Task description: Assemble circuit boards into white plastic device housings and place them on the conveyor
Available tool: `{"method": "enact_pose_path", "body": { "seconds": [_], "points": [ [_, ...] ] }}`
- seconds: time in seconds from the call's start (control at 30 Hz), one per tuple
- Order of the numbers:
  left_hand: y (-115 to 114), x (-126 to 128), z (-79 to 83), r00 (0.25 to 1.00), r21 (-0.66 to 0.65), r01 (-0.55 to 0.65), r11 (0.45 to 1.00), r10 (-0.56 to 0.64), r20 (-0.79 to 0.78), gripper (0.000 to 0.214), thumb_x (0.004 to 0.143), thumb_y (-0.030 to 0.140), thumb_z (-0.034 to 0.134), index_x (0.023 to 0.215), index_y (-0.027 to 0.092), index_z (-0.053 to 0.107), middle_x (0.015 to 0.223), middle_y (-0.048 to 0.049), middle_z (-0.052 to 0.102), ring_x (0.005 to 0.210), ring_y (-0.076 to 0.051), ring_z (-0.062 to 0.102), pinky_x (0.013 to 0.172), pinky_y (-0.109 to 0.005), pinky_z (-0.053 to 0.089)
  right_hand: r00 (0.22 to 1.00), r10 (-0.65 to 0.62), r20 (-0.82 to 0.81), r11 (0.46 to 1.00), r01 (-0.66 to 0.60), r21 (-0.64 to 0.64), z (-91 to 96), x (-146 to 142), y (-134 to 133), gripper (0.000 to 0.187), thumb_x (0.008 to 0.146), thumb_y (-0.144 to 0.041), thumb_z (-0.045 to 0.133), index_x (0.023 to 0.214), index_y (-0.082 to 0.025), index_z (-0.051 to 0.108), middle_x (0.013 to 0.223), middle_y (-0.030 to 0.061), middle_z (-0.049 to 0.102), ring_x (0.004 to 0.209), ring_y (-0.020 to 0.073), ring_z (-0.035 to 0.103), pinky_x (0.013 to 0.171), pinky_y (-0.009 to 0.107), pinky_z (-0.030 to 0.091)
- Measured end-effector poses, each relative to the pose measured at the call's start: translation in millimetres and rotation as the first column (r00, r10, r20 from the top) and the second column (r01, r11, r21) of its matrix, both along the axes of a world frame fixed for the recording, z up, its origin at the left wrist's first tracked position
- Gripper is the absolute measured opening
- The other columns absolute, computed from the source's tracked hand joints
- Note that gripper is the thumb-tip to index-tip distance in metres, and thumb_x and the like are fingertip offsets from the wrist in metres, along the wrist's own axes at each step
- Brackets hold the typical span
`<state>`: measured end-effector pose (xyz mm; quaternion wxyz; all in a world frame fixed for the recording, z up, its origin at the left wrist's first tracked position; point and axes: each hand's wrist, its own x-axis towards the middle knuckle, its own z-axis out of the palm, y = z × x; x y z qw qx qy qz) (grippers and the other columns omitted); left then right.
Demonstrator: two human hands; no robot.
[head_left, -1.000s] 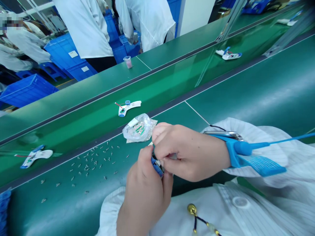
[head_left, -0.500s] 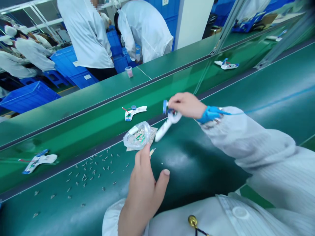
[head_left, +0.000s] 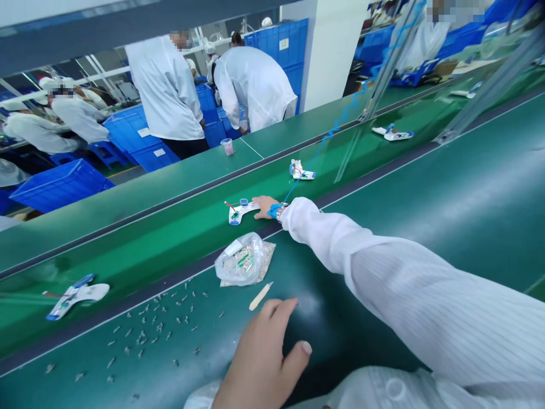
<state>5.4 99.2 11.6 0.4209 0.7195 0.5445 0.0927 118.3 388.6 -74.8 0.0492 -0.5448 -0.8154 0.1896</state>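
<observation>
My right hand point(head_left: 264, 207) reaches over the green belt. Its thumb and fingers are apart about the handle end of a white gun-shaped housing point(head_left: 237, 213) with a blue-rimmed part, a green circuit board and red wire; whether they touch is unclear. A similar housing point(head_left: 303, 171) lies on the belt beyond my right wrist. My left hand point(head_left: 266, 346) hovers over the dark green worktop, empty, fingers spread. Just beyond its fingertips lies a cream stick with a pointed tip point(head_left: 260, 296). An open clear plastic bag point(head_left: 242, 262) holds small parts and green pieces.
Many small metal parts point(head_left: 159, 328) lie scattered over the worktop at left. More housings sit on the belt, one at left point(head_left: 79, 295) and one at right point(head_left: 394, 134). A plastic cup point(head_left: 227, 147) stands on the far ledge. Metal posts point(head_left: 481, 94) rise at right; co-workers stand beyond.
My right hand has let go of the housing it held, which now lies on the belt, and moved left to another one. The view has tilted up; my left hand stays open.
</observation>
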Motion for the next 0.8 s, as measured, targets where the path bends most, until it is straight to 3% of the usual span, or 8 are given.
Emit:
{"method": "enact_pose_path", "body": {
  "seconds": [0.2,0.3,0.37,0.43,0.5,0.57,0.67,0.8],
  "points": [
    [6.9,-9.4,-6.4,0.993,0.036,-0.076,0.996,0.073,0.089,0.040,0.079,0.023,0.053,0.118,0.020,0.059,0.108,-0.0088,0.066,0.093,-0.022,0.063,0.080,-0.036,0.053,0.995,0.069,0.071,0.996,-0.065,-0.056,7.9,4.9,2.7,0.030,0.090,-0.033,0.055,0.111,-0.012,0.058,0.113,0.0096,0.058,0.101,0.0199,0.057,0.087,0.040,0.048],
    [10.6,-21.6,-9.8,0.955,0.154,-0.267,0.951,0.239,0.178,0.026,0.081,0.027,0.053,0.103,0.022,0.066,0.089,-0.0051,0.070,0.081,-0.020,0.065,0.073,-0.032,0.053,0.991,0.123,0.054,0.992,-0.122,-0.008,30.6,24.0,-13.3,0.031,0.088,-0.031,0.058,0.112,-0.012,0.056,0.113,0.0101,0.057,0.101,0.0201,0.056,0.088,0.039,0.047],
    [11.3,-31.7,-9.6,0.874,0.254,-0.478,0.841,0.429,0.227,0.021,0.082,0.035,0.054,0.092,0.023,0.069,0.083,-0.0044,0.070,0.076,-0.020,0.065,0.070,-0.032,0.052,0.982,0.187,0.028,0.981,-0.188,0.046,52.8,38.8,-33.7,0.037,0.082,-0.025,0.062,0.115,-0.010,0.055,0.111,0.0118,0.056,0.102,0.0211,0.055,0.090,0.037,0.044],
    [11.1,-39.7,-5.1,0.749,0.345,-0.662,0.666,0.610,0.258,0.023,0.082,0.041,0.056,0.084,0.022,0.068,0.079,-0.0041,0.069,0.075,-0.021,0.064,0.069,-0.033,0.050,0.962,0.273,0.002,0.958,-0.272,0.088,76.9,52.8,-61.1,0.041,0.076,-0.016,0.064,0.115,-0.009,0.055,0.109,0.0126,0.056,0.100,0.0207,0.054,0.089,0.032,0.042],
    [11.4,-42.2,3.8,0.645,0.430,-0.747,0.507,0.710,0.282,0.023,0.081,0.042,0.056,0.078,0.022,0.066,0.074,-0.0029,0.067,0.070,-0.020,0.061,0.066,-0.031,0.048,0.930,0.368,-0.009,0.925,-0.365,0.103,98.8,63.1,-92.2,0.040,0.073,-0.011,0.062,0.113,-0.012,0.058,0.106,0.0106,0.056,0.095,0.0191,0.054,0.083,0.028,0.042],
    [13.9,-37.8,15.6,0.629,0.523,-0.734,0.434,0.725,0.282,0.021,0.080,0.041,0.056,0.074,0.022,0.065,0.067,-0.0006,0.063,0.061,-0.017,0.057,0.060,-0.028,0.045,0.879,0.475,0.028,0.866,-0.473,0.162,115.8,68.2,-122.3,0.037,0.075,-0.009,0.057,0.112,-0.011,0.058,0.102,0.0112,0.055,0.089,0.0190,0.054,0.077,0.029,0.041],
    [22.1,-22.0,32.6,0.737,0.650,-0.588,0.482,0.651,0.184,0.016,0.075,0.037,0.060,0.076,0.021,0.065,0.060,0.0024,0.058,0.053,-0.013,0.052,0.053,-0.023,0.038,0.813,0.543,0.208,0.769,-0.582,0.266,131.7,66.8,-157.9,0.031,0.077,-0.008,0.051,0.107,-0.009,0.059,0.095,0.0118,0.055,0.081,0.0207,0.053,0.067,0.030,0.038],
    [33.8,-0.7,44.0,0.776,0.620,-0.437,0.652,0.622,-0.107,0.033,0.068,0.041,0.066,0.094,0.021,0.066,0.064,0.0022,0.060,0.052,-0.014,0.053,0.048,-0.023,0.029,0.789,0.484,0.378,0.676,-0.612,0.411,141.9,58.2,-185.0,0.019,0.081,-0.008,0.047,0.095,-0.010,0.059,0.084,0.0092,0.053,0.071,0.0206,0.049,0.060,0.032,0.031]
  ]
}}
